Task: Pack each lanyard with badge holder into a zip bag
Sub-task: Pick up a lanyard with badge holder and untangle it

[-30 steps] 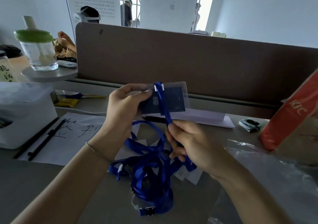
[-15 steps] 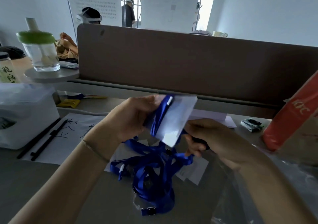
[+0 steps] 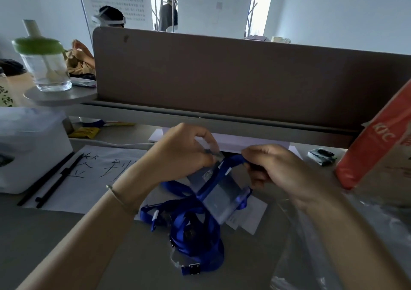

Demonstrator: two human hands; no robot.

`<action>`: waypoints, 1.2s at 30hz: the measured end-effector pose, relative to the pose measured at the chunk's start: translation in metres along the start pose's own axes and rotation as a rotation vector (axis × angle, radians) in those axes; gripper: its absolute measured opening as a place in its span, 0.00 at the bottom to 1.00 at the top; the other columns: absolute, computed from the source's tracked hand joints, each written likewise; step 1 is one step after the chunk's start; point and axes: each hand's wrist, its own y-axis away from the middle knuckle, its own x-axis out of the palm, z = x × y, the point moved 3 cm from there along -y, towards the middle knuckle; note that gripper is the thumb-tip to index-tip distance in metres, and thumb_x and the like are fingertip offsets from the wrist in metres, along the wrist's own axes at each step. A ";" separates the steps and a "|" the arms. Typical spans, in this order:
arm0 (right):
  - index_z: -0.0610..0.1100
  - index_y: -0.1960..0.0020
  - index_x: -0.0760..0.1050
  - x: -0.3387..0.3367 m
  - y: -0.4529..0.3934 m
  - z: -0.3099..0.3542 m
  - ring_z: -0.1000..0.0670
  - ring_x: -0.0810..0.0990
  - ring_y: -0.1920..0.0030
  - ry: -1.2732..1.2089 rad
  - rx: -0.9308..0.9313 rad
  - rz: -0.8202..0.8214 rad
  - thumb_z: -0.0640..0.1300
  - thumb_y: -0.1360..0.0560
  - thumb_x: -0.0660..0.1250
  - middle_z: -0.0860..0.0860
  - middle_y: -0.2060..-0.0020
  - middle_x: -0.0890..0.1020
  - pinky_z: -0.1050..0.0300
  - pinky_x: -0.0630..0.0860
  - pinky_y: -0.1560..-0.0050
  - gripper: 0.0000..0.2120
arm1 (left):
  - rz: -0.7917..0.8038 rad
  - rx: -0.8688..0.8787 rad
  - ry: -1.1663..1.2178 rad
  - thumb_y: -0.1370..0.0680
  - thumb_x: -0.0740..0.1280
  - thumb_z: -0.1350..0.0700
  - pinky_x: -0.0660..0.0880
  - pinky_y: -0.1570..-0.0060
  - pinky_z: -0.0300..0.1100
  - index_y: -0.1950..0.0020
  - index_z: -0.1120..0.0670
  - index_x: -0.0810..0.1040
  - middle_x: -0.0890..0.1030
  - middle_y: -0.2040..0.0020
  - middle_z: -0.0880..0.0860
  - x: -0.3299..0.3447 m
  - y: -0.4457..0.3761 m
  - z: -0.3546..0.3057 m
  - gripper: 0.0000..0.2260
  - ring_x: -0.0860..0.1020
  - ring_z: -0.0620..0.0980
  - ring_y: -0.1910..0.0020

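Both hands are up over the tabletop (image 3: 44, 240) with one lanyard set between them: the left hand (image 3: 182, 149) curls its fingers and thumb round the top edge of the clear rectangular plastic badge holder (image 3: 216, 191), and the right hand (image 3: 273, 167) pinches the flat blue woven lanyard strap (image 3: 233, 163) just beside that edge. Below and between the hands, a loose heap of more blue lanyards (image 3: 195, 229) lies tangled on the tabletop, and off to the right of the right hand spreads crinkled clear plastic bag film (image 3: 333, 245), probably the zip bags. By the look of it, everything here is light; the strap is limp and will spring out of any fold unless pinned, so it is best gathered or wound against the holder and held with the thumb. The holder is the one semi-stiff part, glossy and likely slippery, so its edges give the surest hold. Small clips (image 3: 193, 268) in the heap may snag neighbouring straps when one lanyard is lifted clear.
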 end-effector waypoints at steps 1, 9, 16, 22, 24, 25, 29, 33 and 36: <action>0.41 0.63 0.71 0.003 0.000 0.000 0.52 0.66 0.72 -0.032 -0.003 -0.021 0.43 0.16 0.59 0.49 0.72 0.66 0.54 0.68 0.64 0.16 | -0.084 0.031 -0.027 0.26 0.73 0.57 0.74 0.70 0.33 0.56 0.46 0.82 0.84 0.65 0.43 0.002 0.000 -0.001 0.06 0.81 0.45 0.69; 0.41 0.58 0.78 0.025 -0.004 -0.009 0.53 0.72 0.70 -0.092 0.020 -0.168 0.42 0.18 0.62 0.52 0.75 0.71 0.56 0.74 0.62 0.13 | -0.571 0.224 -0.083 0.24 0.69 0.58 0.75 0.69 0.45 0.49 0.46 0.79 0.81 0.70 0.47 0.024 0.003 -0.002 0.07 0.77 0.49 0.73; 0.41 0.58 0.81 0.014 -0.009 -0.015 0.55 0.76 0.70 -0.064 -0.003 -0.239 0.47 0.19 0.65 0.54 0.76 0.76 0.51 0.77 0.54 0.14 | -0.639 0.388 -0.031 0.21 0.68 0.59 0.76 0.71 0.47 0.45 0.50 0.78 0.82 0.69 0.45 0.038 0.016 -0.015 0.07 0.78 0.46 0.73; 0.40 0.57 0.83 0.001 -0.006 -0.012 0.54 0.83 0.68 0.053 0.082 -0.187 0.61 0.23 0.63 0.47 0.69 0.85 0.65 0.79 0.64 0.24 | -0.659 0.396 0.076 0.21 0.68 0.59 0.76 0.71 0.45 0.45 0.51 0.76 0.82 0.66 0.46 0.047 0.025 -0.025 0.06 0.80 0.47 0.70; 0.39 0.53 0.83 -0.002 -0.004 -0.011 0.44 0.87 0.59 -0.031 0.140 -0.095 0.66 0.26 0.61 0.45 0.66 0.86 0.53 0.83 0.54 0.30 | -0.667 0.360 0.190 0.21 0.69 0.59 0.78 0.70 0.43 0.46 0.49 0.75 0.82 0.65 0.47 0.047 0.029 -0.029 0.08 0.81 0.47 0.68; 0.38 0.50 0.82 -0.002 -0.003 -0.010 0.42 0.87 0.57 -0.116 0.137 -0.070 0.66 0.26 0.62 0.44 0.63 0.87 0.50 0.83 0.51 0.30 | -0.658 0.338 0.258 0.22 0.69 0.61 0.79 0.69 0.41 0.46 0.48 0.74 0.83 0.63 0.47 0.048 0.031 -0.032 0.10 0.82 0.46 0.66; 0.35 0.41 0.79 -0.005 0.003 -0.004 0.41 0.86 0.51 -0.621 0.053 -0.071 0.50 0.25 0.69 0.39 0.51 0.87 0.48 0.81 0.49 0.20 | -0.533 0.321 0.465 0.23 0.69 0.64 0.81 0.61 0.39 0.39 0.47 0.73 0.84 0.54 0.45 0.056 0.037 -0.043 0.18 0.84 0.44 0.57; 0.38 0.42 0.82 -0.029 0.023 -0.007 0.42 0.86 0.49 -0.576 0.009 -0.254 0.40 0.28 0.73 0.42 0.50 0.87 0.47 0.82 0.47 0.15 | -0.434 0.341 0.335 0.23 0.69 0.65 0.81 0.52 0.36 0.39 0.47 0.78 0.84 0.49 0.40 0.068 0.039 -0.048 0.17 0.82 0.37 0.50; 0.41 0.49 0.84 -0.053 0.056 -0.012 0.44 0.87 0.51 -0.411 -0.028 -0.401 0.37 0.29 0.74 0.44 0.53 0.88 0.50 0.83 0.50 0.09 | -0.301 0.383 0.358 0.22 0.68 0.64 0.79 0.54 0.33 0.39 0.47 0.79 0.84 0.51 0.40 0.087 0.050 -0.060 0.16 0.82 0.38 0.51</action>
